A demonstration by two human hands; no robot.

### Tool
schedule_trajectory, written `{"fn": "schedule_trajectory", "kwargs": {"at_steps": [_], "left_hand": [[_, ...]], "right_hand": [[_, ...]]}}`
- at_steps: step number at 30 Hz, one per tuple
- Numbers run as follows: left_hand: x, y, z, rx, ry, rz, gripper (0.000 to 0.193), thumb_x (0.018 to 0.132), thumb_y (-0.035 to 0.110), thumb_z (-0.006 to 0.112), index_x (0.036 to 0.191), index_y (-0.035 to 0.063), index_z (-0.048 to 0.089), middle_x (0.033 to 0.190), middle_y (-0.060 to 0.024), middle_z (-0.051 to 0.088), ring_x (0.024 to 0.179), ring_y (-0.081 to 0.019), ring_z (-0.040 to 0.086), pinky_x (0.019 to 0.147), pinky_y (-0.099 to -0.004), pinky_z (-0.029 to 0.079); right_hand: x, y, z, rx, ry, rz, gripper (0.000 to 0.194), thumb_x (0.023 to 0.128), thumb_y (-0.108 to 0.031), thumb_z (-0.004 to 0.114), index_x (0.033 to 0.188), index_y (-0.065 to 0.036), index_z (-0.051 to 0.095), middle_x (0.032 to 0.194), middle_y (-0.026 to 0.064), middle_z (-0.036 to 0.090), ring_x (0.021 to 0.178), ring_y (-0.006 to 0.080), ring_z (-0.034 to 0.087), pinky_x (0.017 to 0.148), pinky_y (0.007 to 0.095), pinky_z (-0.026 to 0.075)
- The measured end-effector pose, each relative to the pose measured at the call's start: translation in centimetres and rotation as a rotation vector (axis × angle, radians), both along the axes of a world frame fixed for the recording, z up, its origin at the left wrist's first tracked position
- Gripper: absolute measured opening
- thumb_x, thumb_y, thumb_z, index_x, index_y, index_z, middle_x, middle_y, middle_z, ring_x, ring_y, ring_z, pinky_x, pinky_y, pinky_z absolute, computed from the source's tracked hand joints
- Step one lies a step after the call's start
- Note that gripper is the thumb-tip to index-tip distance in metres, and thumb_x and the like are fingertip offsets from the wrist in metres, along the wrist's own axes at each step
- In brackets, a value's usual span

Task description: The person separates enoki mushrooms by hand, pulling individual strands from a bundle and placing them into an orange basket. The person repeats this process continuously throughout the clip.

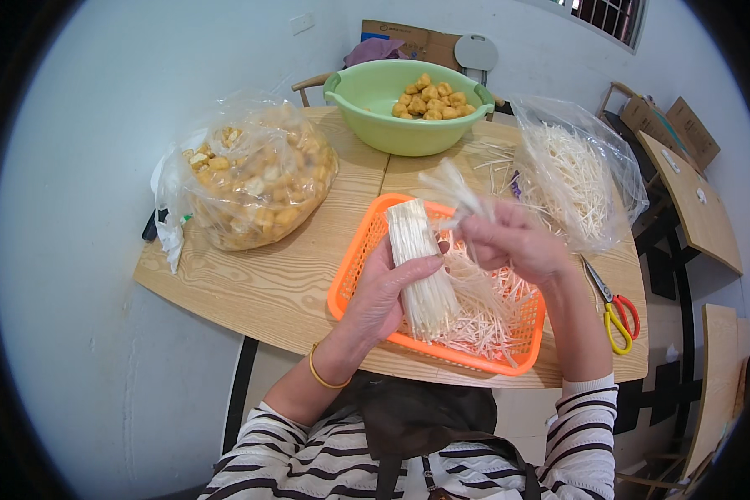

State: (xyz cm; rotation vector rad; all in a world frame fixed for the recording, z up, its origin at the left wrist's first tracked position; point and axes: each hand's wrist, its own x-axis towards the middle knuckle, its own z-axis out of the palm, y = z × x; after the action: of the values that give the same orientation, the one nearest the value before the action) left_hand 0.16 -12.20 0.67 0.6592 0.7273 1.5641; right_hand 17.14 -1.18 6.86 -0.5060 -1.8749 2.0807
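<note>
Over the orange plastic basket point(437, 362), my left hand point(381, 287) grips a flat bundle of thin, pale strands point(420, 275), thumb across its front. The bundle looks like dried bean curd or noodle sticks; which one cannot be told. My right hand point(512, 240), slightly blurred, is closed on a pale, wispy strip point(453, 184) just right of the bundle's top. Loose pale strands point(484, 312) lie in the basket beneath both hands. To the right, scissors point(612, 306) with red and yellow handles rest on the wooden table.
A clear bag of fried tofu puffs point(262, 181) stands at left. Behind the basket is a green basin point(406, 134) with more puffs. An open plastic bag of pale strands point(572, 175) lies at right, with stray strands point(497, 162) beside it. Another table point(694, 200) stands farther right.
</note>
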Motion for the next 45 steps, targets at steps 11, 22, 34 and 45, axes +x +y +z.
{"fn": "schedule_trajectory", "kwargs": {"at_steps": [11,22,34,45], "left_hand": [[-0.5,0.8,-0.3,0.048,-0.219,-0.026,0.053,0.09,0.005,0.051,0.139,0.0042,0.03,0.13,-0.0155,0.048,0.122,-0.031,0.049,0.1,-0.0447,0.044],[-0.7,1.4,-0.1,0.101,-0.176,-0.079,0.051,0.088,0.003,0.054,0.135,0.0021,0.034,0.124,-0.0133,0.051,0.114,-0.0248,0.053,0.098,-0.0395,0.046],[-0.4,1.4,-0.1,0.079,-0.105,-0.056,0.049,0.083,0.001,0.063,0.128,0.003,0.042,0.115,-0.0101,0.056,0.105,-0.0191,0.057,0.089,-0.035,0.05],[-0.3,1.4,0.6,0.075,-0.192,-0.039,0.046,0.086,0.002,0.057,0.129,0.0015,0.041,0.119,-0.0135,0.055,0.113,-0.0255,0.056,0.091,-0.0405,0.051]], "right_hand": [[0.5,0.6,0.9,0.1,0.078,-0.169,0.026,0.094,-0.031,0.053,0.093,-0.005,0.053,0.076,0.0015,0.054,0.063,0.0083,0.048,0.054,0.0216,0.038],[-1.7,-0.3,-1.6,0.439,-0.178,-0.162,0.039,0.081,-0.024,0.071,0.108,0.003,0.061,0.09,0.0052,0.065,0.082,0.0098,0.058,0.074,0.0275,0.047],[-1.0,-0.6,-0.2,0.127,-0.129,-0.004,0.02,0.096,-0.023,0.053,0.102,-0.004,0.055,0.064,-0.0047,0.046,0.055,0.0044,0.039,0.049,0.0195,0.03],[0.4,0.5,1.0,-0.003,0.279,-0.116,0.016,0.095,-0.02,0.053,0.099,-0.004,0.051,0.06,-0.0035,0.043,0.05,0.0045,0.039,0.043,0.0215,0.029]]}}
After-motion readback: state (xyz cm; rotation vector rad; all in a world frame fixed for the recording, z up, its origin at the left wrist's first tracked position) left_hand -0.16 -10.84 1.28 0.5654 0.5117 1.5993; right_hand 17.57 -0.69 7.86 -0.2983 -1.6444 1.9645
